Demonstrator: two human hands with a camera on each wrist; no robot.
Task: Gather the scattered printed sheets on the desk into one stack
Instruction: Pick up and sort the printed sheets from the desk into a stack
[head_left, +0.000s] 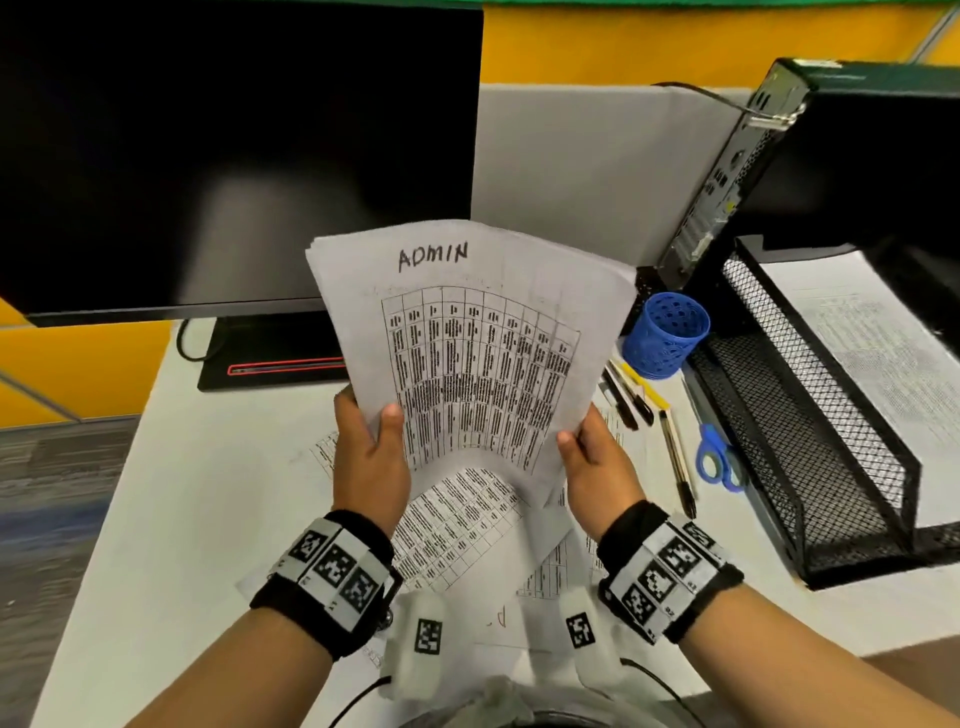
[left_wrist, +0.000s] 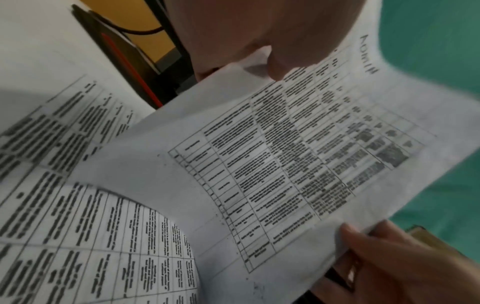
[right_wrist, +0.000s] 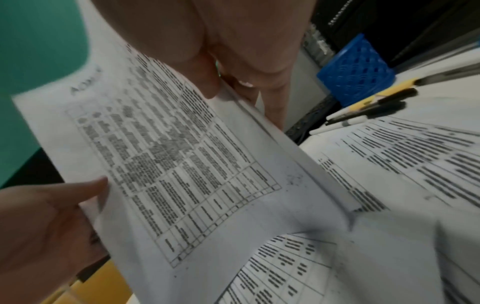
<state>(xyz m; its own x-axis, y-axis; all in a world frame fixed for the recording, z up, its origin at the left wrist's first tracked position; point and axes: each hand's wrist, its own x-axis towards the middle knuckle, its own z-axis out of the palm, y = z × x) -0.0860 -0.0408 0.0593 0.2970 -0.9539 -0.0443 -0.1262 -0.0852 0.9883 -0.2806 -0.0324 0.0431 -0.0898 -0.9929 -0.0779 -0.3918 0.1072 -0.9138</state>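
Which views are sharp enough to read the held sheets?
Head view: the handwritten ADMIN heading on the held white printed sheets is legible, the table text smeared, the edges bowed by the lens. Left wrist and right wrist views: motion-blurred, unreadable.

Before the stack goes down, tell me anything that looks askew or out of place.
The held stack is uneven: its sheet edges fan out at the top while the left hand and right hand grip its lower corners. Loose sheets lie crisscrossed on the desk underneath. Pens lie outside the blue cup.
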